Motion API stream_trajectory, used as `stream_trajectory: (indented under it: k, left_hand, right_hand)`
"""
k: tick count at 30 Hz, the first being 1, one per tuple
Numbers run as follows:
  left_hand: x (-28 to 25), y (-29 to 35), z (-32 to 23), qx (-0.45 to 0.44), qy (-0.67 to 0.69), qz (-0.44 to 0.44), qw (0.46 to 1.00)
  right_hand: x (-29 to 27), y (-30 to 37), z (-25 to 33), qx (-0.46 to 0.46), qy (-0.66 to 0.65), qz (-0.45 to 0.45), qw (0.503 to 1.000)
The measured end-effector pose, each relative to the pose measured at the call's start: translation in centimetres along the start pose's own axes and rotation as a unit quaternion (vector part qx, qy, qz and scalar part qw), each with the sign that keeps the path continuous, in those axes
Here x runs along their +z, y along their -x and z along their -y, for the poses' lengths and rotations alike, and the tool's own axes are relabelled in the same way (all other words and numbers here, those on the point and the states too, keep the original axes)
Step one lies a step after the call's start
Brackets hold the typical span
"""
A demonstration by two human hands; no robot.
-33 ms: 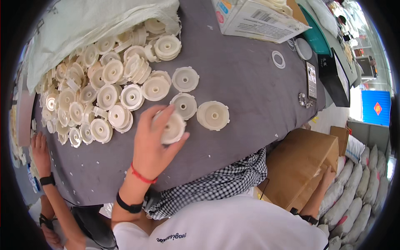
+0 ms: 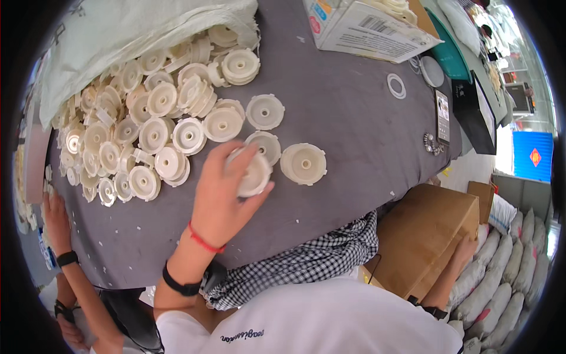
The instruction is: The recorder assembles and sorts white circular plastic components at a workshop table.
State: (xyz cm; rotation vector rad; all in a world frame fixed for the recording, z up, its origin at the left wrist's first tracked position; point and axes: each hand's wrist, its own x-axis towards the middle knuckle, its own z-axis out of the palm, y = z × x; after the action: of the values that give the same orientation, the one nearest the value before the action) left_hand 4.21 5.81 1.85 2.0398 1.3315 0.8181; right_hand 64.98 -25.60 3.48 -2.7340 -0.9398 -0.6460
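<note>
My left hand (image 2: 221, 186), with a red string at the wrist, is closed on a cream round plastic disc (image 2: 254, 177), tilted above the grey cloth. Just beyond it lies another disc (image 2: 263, 147), partly covered by the held one. A stack of discs (image 2: 303, 164) sits to its right, and a further disc (image 2: 265, 112) lies farther back. To the left spreads a large heap of similar flanged discs (image 2: 154, 135). My right hand (image 2: 464, 249) grips the edge of a brown cardboard box (image 2: 413, 236) at the lower right; its fingers are partly hidden.
A white woven sack (image 2: 147, 29) lies open behind the heap. A printed carton (image 2: 371, 29) stands at the back, near white rings (image 2: 396, 86) and a phone (image 2: 441, 115). At far left is another person's hand (image 2: 57, 221). Filled sacks (image 2: 495, 289) are piled at right.
My left hand has shifted slightly right with the disc, which now overlaps the disc behind it more. My right hand stays at the box.
</note>
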Motion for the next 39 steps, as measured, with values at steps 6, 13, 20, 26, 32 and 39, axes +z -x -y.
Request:
stream_trajectory:
  k: [6,13,20,26,32,39]
  left_hand:
    - [2.5,-1.3,1.9,0.115,-0.057,0.076,0.989]
    - [-1.3,1.7,0.1,0.068,-0.032,-0.085,0.994]
    - [-0.6,-3.7,3.0,0.041,-0.068,-0.003,0.997]
    - [-1.9,-2.0,2.3,0.024,0.049,-0.101,0.993]
    - [-2.7,-4.0,1.3,0.000,0.047,-0.185,0.982]
    - [1.3,-6.2,2.2,0.041,-0.087,-0.013,0.995]
  right_hand:
    - [-1.3,6.6,38.8,-0.339,-0.492,0.246,0.763]
    - [-1.1,11.8,49.9,-0.686,-0.285,0.260,0.617]
    - [-2.8,9.1,52.6,-0.526,-0.463,0.167,0.694]
    - [-3.7,8.6,53.2,-0.381,-0.580,0.181,0.697]
    - [-3.5,13.1,52.3,-0.539,-0.462,0.171,0.683]
    - [-2.6,12.8,49.1,-0.577,-0.351,0.279,0.682]
